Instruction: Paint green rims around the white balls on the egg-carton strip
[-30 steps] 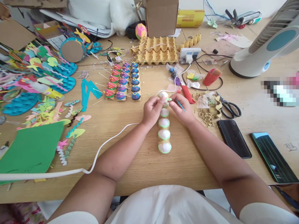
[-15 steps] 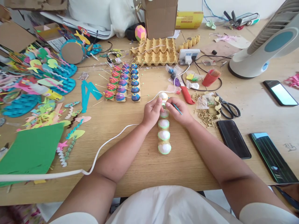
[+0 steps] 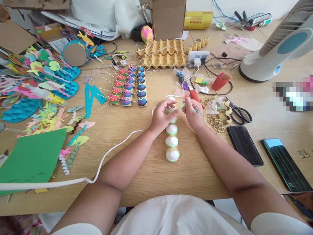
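A strip of egg-carton cups (image 3: 171, 142), white on top with pale green rims, lies lengthwise in front of me. My left hand (image 3: 163, 115) is over its far end, fingers curved and apart, with nothing visible between them. Just right of the strip, my right hand (image 3: 193, 114) is closed in a pinch around a thin blue stick (image 3: 198, 112). A small green piece (image 3: 182, 105) shows at the fingertips of my right hand. Part of the far cups is hidden behind my left hand.
Painted egg-carton strips (image 3: 128, 85) with pins stand beyond, left of centre. Green paper (image 3: 34, 156) and paper cut-outs lie left. Scissors (image 3: 238, 112), phones (image 3: 245, 145), a red cup (image 3: 221, 81) and a fan (image 3: 266, 58) are right. A white cable (image 3: 107, 153) crosses the left side.
My hands have come apart. My right hand has moved right and slightly away with the blue stick, and a green piece now shows at its fingertips. My left hand's fingers have opened.
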Demonstrator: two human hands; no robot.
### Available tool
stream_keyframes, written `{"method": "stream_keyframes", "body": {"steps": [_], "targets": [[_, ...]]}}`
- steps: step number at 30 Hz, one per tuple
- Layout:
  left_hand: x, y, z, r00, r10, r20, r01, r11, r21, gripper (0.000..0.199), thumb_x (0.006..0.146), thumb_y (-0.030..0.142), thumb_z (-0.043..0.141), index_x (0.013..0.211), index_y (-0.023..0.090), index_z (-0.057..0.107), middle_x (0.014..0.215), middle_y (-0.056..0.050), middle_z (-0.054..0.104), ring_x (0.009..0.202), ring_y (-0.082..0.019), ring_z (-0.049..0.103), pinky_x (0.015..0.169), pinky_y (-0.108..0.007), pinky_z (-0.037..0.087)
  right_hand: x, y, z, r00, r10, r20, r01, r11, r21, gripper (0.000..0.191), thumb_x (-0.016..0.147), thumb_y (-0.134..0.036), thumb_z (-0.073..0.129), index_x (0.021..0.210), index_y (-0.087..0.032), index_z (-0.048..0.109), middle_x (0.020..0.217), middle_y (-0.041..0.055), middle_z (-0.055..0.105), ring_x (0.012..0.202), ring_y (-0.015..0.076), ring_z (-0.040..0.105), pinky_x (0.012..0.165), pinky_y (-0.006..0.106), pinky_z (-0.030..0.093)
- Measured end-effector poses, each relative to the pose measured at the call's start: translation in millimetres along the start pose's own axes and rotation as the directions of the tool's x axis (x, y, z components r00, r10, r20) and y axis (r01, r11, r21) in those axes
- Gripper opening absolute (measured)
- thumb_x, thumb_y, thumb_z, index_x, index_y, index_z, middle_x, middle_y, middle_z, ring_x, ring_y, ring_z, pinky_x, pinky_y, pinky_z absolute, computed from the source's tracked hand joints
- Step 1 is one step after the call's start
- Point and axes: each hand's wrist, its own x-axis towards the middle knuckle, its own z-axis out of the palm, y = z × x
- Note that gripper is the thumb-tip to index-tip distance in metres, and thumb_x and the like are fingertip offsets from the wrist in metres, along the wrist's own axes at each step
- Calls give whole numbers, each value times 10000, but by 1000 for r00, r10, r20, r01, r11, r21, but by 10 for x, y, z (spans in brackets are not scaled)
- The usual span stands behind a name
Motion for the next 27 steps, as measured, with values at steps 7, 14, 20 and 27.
{"method": "stream_keyframes", "body": {"steps": [7,14,20,27], "targets": [[-15,-4,21,995,102,6,-103,992,79,366,959,600,781,968,236,809,946,-44,816,910,-194,734,907,-341,562,-7,14,-4,998,-6,61,4,999,33,806,902,-959,450,579,-230,570,568,-2,519,561,122,456,580,323,397],[-10,-21,22,994,-57,-95,53,998,-44,585,994,791,594,939,228,741,892,-41,787,872,-195,730,831,-317,567,3,109,-24,994,-87,68,86,996,16,626,961,-827,579,1099,-245,763,942,44,740,801,167,633,786,353,539],[8,50,1,977,-106,-183,99,994,-49,654,976,836,567,779,223,685,740,-20,723,742,-172,672,730,-292,526,-10,51,-48,973,-142,181,155,986,-63,573,914,-801,682,975,-232,709,915,41,724,838,185,636,768,353,525],[-5,90,-14,968,-146,-206,154,988,20,712,957,857,565,625,227,577,583,8,590,593,-145,546,605,-303,416,-5,7,-42,888,-273,370,335,935,-114,643,788,-857,770,858,-233,632,826,24,649,786,196,564,780,378,492]]}}
